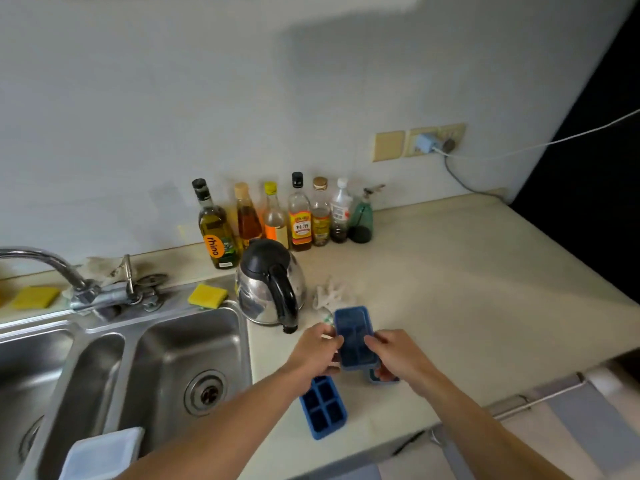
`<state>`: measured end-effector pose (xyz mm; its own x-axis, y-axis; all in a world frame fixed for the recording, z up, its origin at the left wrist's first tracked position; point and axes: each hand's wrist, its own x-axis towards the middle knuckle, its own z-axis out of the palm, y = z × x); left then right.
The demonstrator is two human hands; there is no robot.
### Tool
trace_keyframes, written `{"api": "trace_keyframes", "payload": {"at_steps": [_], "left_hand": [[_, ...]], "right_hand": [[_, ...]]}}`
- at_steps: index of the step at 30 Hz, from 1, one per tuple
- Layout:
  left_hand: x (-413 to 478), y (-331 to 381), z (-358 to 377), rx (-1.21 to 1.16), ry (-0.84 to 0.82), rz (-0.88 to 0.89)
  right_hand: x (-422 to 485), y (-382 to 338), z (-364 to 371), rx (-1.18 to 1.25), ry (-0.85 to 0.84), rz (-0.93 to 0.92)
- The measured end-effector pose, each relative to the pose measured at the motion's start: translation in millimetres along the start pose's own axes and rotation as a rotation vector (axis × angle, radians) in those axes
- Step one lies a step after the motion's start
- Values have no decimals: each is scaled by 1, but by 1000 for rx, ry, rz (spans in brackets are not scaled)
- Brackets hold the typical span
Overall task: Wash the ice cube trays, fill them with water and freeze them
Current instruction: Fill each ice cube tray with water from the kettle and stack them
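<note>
A blue ice cube tray with a clear lid [355, 336] is held just above the counter [467, 306] between both hands. My left hand [317, 351] grips its left long edge and my right hand [398, 356] grips its right long edge, fingers curled round the rim. A second blue ice cube tray [323, 408], open with its square cells showing, lies flat on the counter near the front edge, partly under my left wrist. Something pale blue [382, 377] shows beneath my right hand; what it is cannot be told.
A steel kettle [270, 282] stands just left of the trays. The double sink [187, 358] with a tap [52, 268] lies to the left, yellow sponges [207, 295] on its rim, a white container [104, 453] at its front. Bottles [301, 216] line the wall. A crumpled cloth [332, 296] lies behind the trays.
</note>
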<state>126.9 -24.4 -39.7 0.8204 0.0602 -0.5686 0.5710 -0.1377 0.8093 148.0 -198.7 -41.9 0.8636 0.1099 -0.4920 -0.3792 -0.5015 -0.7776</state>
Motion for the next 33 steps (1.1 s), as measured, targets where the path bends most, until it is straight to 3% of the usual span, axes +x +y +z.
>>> {"api": "trace_keyframes", "payload": {"at_steps": [11,19,27,33], "left_hand": [[38,-4,52,117,-123,-130],[61,-7,59,124,-166,-191],[72,-11,62,224,-116,-113],[70,-15,64,169,-138,-119]], "right_hand": [[28,59,-21,-164,24,152],[47,75,-18,-153,105,157],[63,83,-18,-147,130,140],[63,88,-18,-182,103,121]]}}
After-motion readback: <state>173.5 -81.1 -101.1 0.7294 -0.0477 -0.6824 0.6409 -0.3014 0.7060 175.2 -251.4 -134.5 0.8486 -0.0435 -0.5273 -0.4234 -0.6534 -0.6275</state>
